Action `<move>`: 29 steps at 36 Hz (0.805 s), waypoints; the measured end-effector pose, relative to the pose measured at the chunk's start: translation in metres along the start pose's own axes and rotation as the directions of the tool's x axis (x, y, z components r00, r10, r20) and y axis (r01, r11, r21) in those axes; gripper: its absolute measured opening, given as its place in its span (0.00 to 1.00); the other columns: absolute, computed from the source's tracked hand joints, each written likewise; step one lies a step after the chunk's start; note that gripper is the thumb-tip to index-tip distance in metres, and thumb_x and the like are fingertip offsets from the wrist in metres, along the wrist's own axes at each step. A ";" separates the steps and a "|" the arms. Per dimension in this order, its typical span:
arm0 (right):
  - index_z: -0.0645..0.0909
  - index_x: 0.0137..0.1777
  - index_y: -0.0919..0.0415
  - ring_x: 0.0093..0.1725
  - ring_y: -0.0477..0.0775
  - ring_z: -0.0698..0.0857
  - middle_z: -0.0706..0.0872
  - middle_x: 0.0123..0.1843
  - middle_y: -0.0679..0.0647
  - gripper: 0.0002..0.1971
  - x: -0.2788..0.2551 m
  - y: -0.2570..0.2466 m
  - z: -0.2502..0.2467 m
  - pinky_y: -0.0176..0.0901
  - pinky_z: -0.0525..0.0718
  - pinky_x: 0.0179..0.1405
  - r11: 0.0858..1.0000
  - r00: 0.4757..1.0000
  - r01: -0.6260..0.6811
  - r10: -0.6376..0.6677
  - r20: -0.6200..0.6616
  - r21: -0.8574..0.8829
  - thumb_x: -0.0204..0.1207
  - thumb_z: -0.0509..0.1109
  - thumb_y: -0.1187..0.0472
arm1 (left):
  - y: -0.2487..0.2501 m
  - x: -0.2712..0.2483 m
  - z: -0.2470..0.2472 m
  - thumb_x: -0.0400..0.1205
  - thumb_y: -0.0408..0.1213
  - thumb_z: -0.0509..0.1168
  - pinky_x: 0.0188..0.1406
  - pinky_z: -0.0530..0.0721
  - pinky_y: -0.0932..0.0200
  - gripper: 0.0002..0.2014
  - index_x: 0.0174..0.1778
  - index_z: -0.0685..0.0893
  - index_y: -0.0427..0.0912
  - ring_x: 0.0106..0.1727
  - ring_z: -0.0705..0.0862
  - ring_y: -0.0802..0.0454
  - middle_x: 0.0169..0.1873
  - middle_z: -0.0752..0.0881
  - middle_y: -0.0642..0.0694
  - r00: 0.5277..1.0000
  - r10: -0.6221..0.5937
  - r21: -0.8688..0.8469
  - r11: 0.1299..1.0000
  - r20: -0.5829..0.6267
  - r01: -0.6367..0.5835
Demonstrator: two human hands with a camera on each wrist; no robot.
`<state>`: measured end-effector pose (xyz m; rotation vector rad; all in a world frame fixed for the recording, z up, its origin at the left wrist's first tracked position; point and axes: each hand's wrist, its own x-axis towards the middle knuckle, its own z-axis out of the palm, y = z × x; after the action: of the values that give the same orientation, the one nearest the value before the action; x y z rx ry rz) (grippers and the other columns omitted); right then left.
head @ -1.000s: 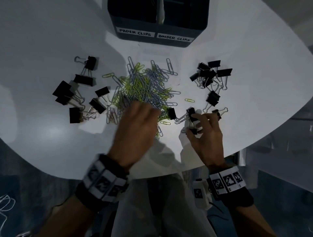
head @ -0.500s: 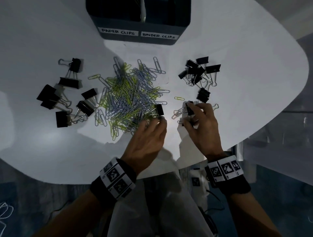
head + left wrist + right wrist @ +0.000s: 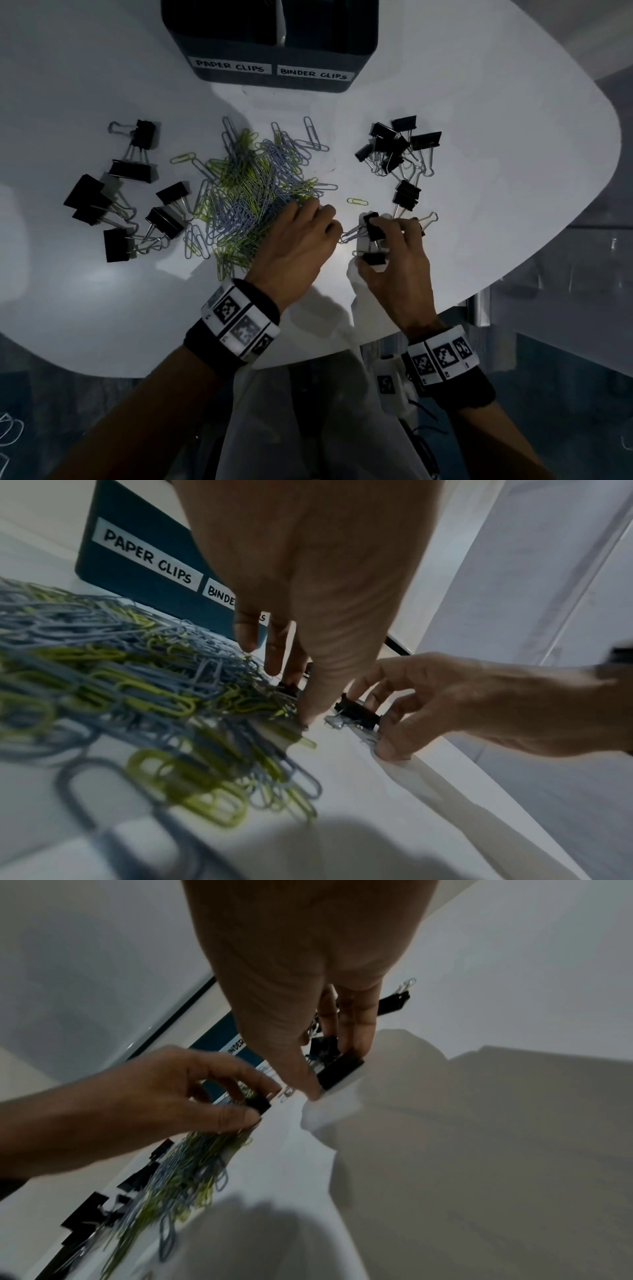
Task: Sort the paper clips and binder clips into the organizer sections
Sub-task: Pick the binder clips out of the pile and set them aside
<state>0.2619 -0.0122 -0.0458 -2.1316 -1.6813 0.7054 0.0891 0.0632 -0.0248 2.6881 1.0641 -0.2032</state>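
Observation:
A heap of blue and yellow-green paper clips lies mid-table. At its right edge my left hand pinches a small black binder clip between thumb and fingers; the head view hides that clip under the fingers. Just to the right, my right hand grips black binder clips, with the thumb against a lower one. The right wrist view shows one such clip between thumb and fingers. The dark organizer stands at the far edge, labelled PAPER CLIPS on the left and BINDER CLIPS on the right.
Several larger binder clips lie scattered left of the heap. Another cluster of binder clips sits at the right rear. One yellow paper clip lies alone between heap and cluster. The table's curved near edge runs close behind my right wrist.
My left hand has moved right, off the top of the paper clip heap, and taken the small binder clip at its right edge. My right hand has stayed on its binder clips.

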 end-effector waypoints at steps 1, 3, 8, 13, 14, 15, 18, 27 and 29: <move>0.77 0.68 0.59 0.59 0.56 0.82 0.76 0.64 0.57 0.29 -0.001 -0.001 0.002 0.38 0.81 0.46 1.000 1.000 -0.006 0.006 -0.012 0.003 0.66 0.80 0.65 | -0.001 0.002 -0.001 0.71 0.23 0.61 0.49 0.71 0.47 0.13 0.47 0.82 0.40 0.52 0.76 0.41 0.47 0.80 0.42 1.000 0.008 0.001 1.000 -0.001 -0.008; 0.79 0.66 0.60 0.57 0.54 0.82 0.78 0.62 0.57 0.27 -0.003 -0.001 0.005 0.37 0.80 0.45 1.000 1.000 -0.005 0.006 -0.019 0.005 0.66 0.79 0.66 | -0.002 0.004 0.000 0.68 0.23 0.66 0.46 0.73 0.46 0.11 0.43 0.81 0.39 0.49 0.76 0.40 0.44 0.80 0.41 1.000 0.002 -0.023 1.000 -0.017 -0.002; 0.78 0.65 0.59 0.51 0.55 0.86 0.80 0.60 0.54 0.27 -0.003 -0.003 0.000 0.38 0.83 0.45 0.993 1.000 -0.015 0.016 -0.004 0.118 0.66 0.79 0.66 | -0.010 0.004 0.001 0.72 0.28 0.70 0.50 0.81 0.45 0.13 0.52 0.84 0.36 0.53 0.79 0.39 0.48 0.82 0.40 0.983 -0.143 -0.268 0.957 -0.117 0.107; 0.78 0.62 0.59 0.44 0.52 0.86 0.80 0.55 0.53 0.24 0.001 -0.005 -0.014 0.48 0.85 0.42 0.972 0.999 -0.029 0.033 -0.015 0.232 0.66 0.79 0.67 | -0.018 0.021 -0.016 0.73 0.31 0.72 0.53 0.82 0.47 0.20 0.62 0.84 0.37 0.58 0.79 0.40 0.53 0.85 0.39 0.950 -0.267 -0.441 0.881 -0.164 0.172; 0.79 0.61 0.59 0.42 0.50 0.85 0.81 0.54 0.54 0.24 0.002 -0.005 -0.017 0.48 0.84 0.42 0.971 0.999 -0.019 0.025 -0.023 0.240 0.65 0.79 0.68 | -0.019 0.028 -0.019 0.73 0.31 0.72 0.53 0.83 0.46 0.19 0.61 0.84 0.37 0.57 0.80 0.39 0.53 0.85 0.39 0.948 -0.265 -0.443 0.881 -0.174 0.165; 0.79 0.61 0.60 0.41 0.49 0.84 0.81 0.54 0.54 0.24 0.003 -0.005 -0.020 0.48 0.84 0.42 0.969 0.999 -0.009 0.017 -0.032 0.246 0.65 0.78 0.70 | -0.020 0.036 -0.021 0.74 0.31 0.72 0.52 0.84 0.46 0.18 0.61 0.84 0.37 0.57 0.80 0.39 0.53 0.85 0.39 0.949 -0.255 -0.439 0.885 -0.187 0.152; 0.79 0.60 0.60 0.40 0.45 0.83 0.81 0.53 0.54 0.23 0.009 -0.004 -0.028 0.43 0.83 0.43 0.966 0.999 0.005 0.008 -0.052 0.257 0.64 0.78 0.70 | -0.025 0.061 -0.022 0.75 0.31 0.71 0.50 0.83 0.45 0.17 0.60 0.83 0.37 0.57 0.80 0.39 0.54 0.84 0.38 0.954 -0.216 -0.433 0.895 -0.207 0.109; 0.79 0.60 0.58 0.42 0.48 0.84 0.83 0.52 0.57 0.23 0.031 0.005 -0.034 0.37 0.82 0.43 0.957 0.991 0.000 0.040 -0.131 0.289 0.66 0.77 0.72 | -0.032 0.087 -0.017 0.79 0.33 0.71 0.51 0.79 0.50 0.19 0.66 0.80 0.37 0.61 0.79 0.40 0.59 0.81 0.38 0.962 -0.155 -0.458 0.888 -0.224 0.036; 0.79 0.60 0.58 0.43 0.52 0.84 0.83 0.52 0.58 0.21 0.036 0.009 -0.033 0.39 0.83 0.43 0.952 0.986 -0.014 0.063 -0.151 0.306 0.68 0.77 0.71 | -0.031 0.078 -0.017 0.78 0.32 0.71 0.51 0.81 0.48 0.18 0.65 0.81 0.37 0.58 0.81 0.40 0.57 0.82 0.38 0.955 -0.168 -0.445 0.895 -0.245 0.043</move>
<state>0.2940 0.0222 -0.0300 -1.9512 -1.3545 0.7305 0.1252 0.1407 -0.0312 2.2923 1.1715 0.3682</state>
